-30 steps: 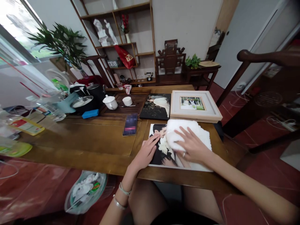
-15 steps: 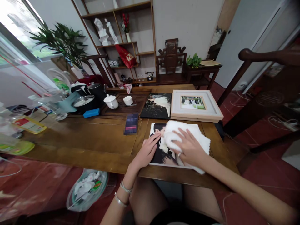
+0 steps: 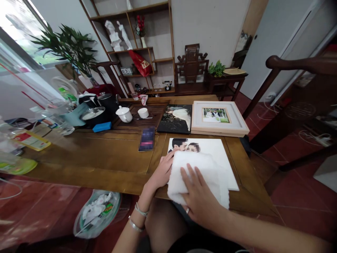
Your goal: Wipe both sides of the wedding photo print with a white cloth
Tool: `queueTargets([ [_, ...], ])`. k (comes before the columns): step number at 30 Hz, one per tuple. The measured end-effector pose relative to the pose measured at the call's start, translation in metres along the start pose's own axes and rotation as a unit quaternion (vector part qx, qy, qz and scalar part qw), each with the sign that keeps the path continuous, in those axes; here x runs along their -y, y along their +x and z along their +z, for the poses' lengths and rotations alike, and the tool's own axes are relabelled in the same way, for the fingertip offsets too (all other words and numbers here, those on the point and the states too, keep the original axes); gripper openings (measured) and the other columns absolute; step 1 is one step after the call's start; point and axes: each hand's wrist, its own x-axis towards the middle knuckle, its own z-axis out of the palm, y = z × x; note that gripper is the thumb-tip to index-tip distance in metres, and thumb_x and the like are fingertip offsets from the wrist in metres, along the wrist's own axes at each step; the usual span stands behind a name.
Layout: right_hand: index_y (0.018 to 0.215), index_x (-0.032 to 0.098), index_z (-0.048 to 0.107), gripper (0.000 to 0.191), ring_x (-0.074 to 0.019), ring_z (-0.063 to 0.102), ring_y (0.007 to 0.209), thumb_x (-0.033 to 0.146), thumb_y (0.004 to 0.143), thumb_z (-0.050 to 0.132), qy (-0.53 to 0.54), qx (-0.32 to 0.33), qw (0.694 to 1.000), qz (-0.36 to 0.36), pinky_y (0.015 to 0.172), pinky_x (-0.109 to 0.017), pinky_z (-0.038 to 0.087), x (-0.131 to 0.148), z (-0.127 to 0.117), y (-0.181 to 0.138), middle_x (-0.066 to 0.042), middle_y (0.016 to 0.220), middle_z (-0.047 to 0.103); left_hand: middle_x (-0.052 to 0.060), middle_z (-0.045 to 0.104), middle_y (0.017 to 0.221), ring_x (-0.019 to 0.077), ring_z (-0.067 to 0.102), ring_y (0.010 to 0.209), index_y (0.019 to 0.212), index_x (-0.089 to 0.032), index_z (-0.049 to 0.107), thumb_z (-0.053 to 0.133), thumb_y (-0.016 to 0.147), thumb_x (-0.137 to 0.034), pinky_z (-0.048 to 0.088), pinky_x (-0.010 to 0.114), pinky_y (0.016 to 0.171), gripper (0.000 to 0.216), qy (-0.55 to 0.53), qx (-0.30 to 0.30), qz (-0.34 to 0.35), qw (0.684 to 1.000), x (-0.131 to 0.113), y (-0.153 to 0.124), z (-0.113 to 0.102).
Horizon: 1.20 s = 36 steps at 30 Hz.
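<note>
A white towel [image 3: 213, 172], folded into a pad, lies over the lower part of a photo panel [image 3: 226, 165] near the table's front edge. My right hand [image 3: 197, 196] is on top of the towel and grips it, fingers laid over the cloth. Two heads show at the panel's upper left; the towel hides most of the picture below them. My left hand [image 3: 163, 170] lies flat on the panel's left side, fingers extended and partly covered by the towel's edge. Its hold is empty.
Behind the panel are a dark picture [image 3: 176, 118] and a pale framed photo [image 3: 219, 117]. A phone [image 3: 146, 138] lies left of them. Farther left stand a lidded white cup [image 3: 124, 114], a blue block [image 3: 102, 127] and bottles [image 3: 30, 138]. A trash bin [image 3: 97, 212] sits below.
My right hand has drawn the towel down and left, toward me, across the panel. The second head and the panel's right side now show. My left hand stays in place.
</note>
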Motion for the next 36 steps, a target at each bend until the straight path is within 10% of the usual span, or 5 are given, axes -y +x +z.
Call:
queueTargets([
  [13,0.111,0.017,0.068,0.037,-0.0376,0.034,0.131,0.032,0.079,0.059,-0.039,-0.080,0.982,0.164,0.107,-0.055,0.026,-0.094,-0.012,0.010,-0.017,0.137,0.049,0.005,0.032,0.152,0.0190,0.025,0.142,0.145,-0.026,0.031,0.026,0.099,-0.025,0.021,0.043,0.114,0.046,0.001,0.004,-0.014,1.000,-0.001,0.001,0.001],
  [24,0.099,0.020,0.071,0.027,-0.0356,0.018,0.139,0.030,0.076,0.061,0.110,0.012,0.994,0.001,0.114,-0.053,0.015,-0.004,-0.008,-0.012,-0.010,0.151,0.031,0.008,0.033,0.152,0.0247,0.030,0.139,0.144,-0.028,0.033,0.035,0.097,-0.028,0.028,0.044,0.110,0.048,-0.012,0.009,0.006,1.000,0.000,0.001,-0.002],
  [36,0.110,0.014,0.064,0.034,-0.0336,0.041,0.125,0.022,0.079,0.053,0.016,-0.033,0.993,0.115,0.100,-0.045,0.035,-0.124,-0.028,0.011,-0.019,0.128,0.054,0.006,0.032,0.152,0.0201,0.026,0.141,0.145,-0.026,0.030,0.025,0.099,-0.025,0.023,0.045,0.114,0.047,0.004,0.000,-0.002,1.000,0.000,0.002,0.002],
])
